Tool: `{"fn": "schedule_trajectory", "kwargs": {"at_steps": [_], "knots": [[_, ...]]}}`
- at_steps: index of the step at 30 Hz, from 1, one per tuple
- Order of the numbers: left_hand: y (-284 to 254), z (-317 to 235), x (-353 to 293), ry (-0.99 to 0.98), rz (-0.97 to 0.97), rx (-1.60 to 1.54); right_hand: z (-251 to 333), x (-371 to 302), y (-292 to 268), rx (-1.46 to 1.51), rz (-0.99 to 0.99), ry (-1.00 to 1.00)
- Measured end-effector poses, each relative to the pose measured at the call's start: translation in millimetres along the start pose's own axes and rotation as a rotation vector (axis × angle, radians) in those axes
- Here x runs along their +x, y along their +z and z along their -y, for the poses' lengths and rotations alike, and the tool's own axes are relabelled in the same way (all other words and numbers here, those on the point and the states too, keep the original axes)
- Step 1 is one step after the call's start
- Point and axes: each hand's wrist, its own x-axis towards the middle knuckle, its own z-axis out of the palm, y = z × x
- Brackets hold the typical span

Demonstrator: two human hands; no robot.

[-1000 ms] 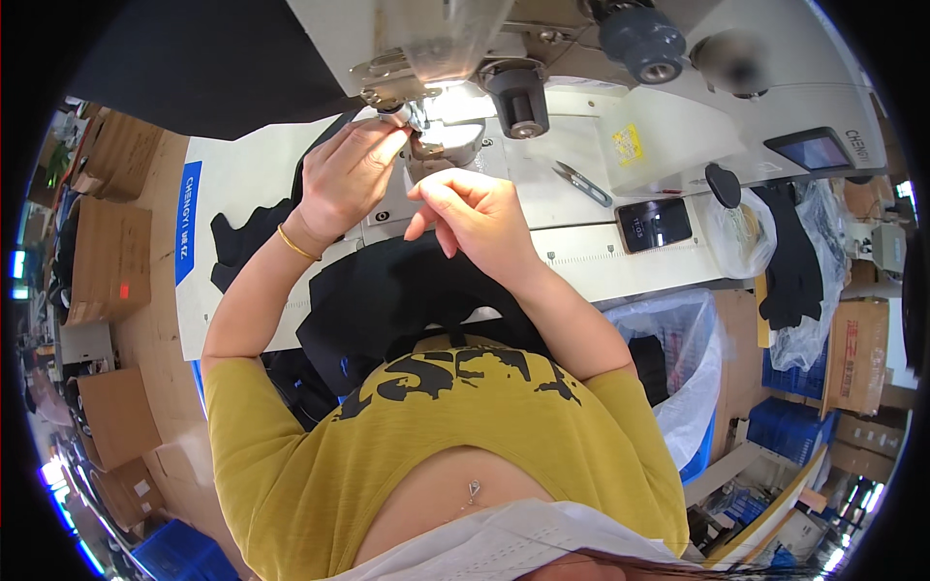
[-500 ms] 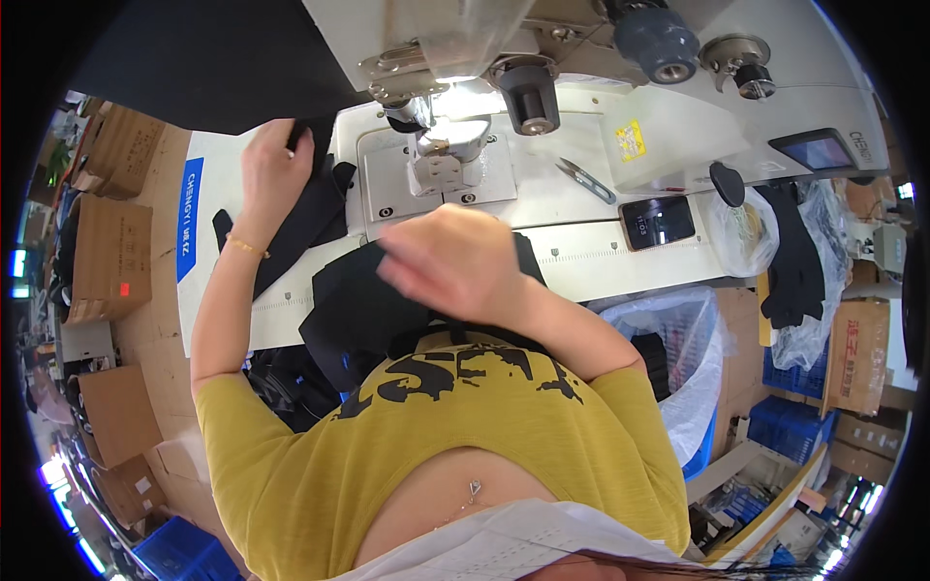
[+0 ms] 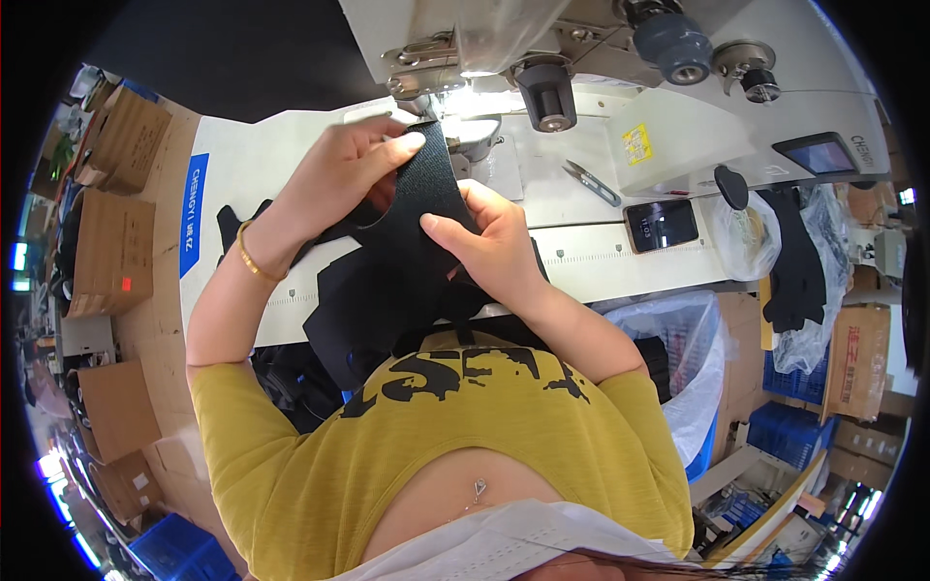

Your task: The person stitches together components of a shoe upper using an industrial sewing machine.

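Note:
A piece of black fabric (image 3: pixel 426 184) with a curved cut edge is stretched between both hands in front of the sewing machine head (image 3: pixel 417 73). At its far corner, the thumb and fingers of my left hand (image 3: pixel 358 165) pinch it. Lower on its right edge my right hand (image 3: pixel 489 237) grips it, thumb on top. The near part hangs over the table edge toward my lap, joining other dark cloth (image 3: pixel 358 305). Another black piece lies on the table beyond my left wrist, partly hidden by the arm. The fabric covers most of the machine's stitching plate.
Thread snips (image 3: pixel 592 183) and a phone (image 3: pixel 662 225) lie on the white table (image 3: pixel 581 252) to the right. Past them are a clear plastic bag (image 3: pixel 744 237) and hanging black pieces (image 3: pixel 796 261). A plastic-lined bin (image 3: pixel 693 358) stands below. Cardboard boxes (image 3: pixel 116 252) line the left.
Both hands have come together in front of the machine head, the left moving rightward and the right moving slightly right. The black fabric is now raised and held between them.

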Motion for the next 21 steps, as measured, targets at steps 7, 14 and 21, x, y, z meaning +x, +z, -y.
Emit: {"fn": "schedule_trajectory", "kwargs": {"at_steps": [7,14,21], "knots": [[6,0,18,0.044,-0.057,-0.089,-4,11,-4,0.160,0.033,0.048],[5,-1,20,0.027,-0.083,-0.102,-8,15,-3,0.232,0.048,0.030],[26,21,-13,0.540,-0.609,0.454,-1,-14,-1,-0.034,-0.146,-0.026]]}}
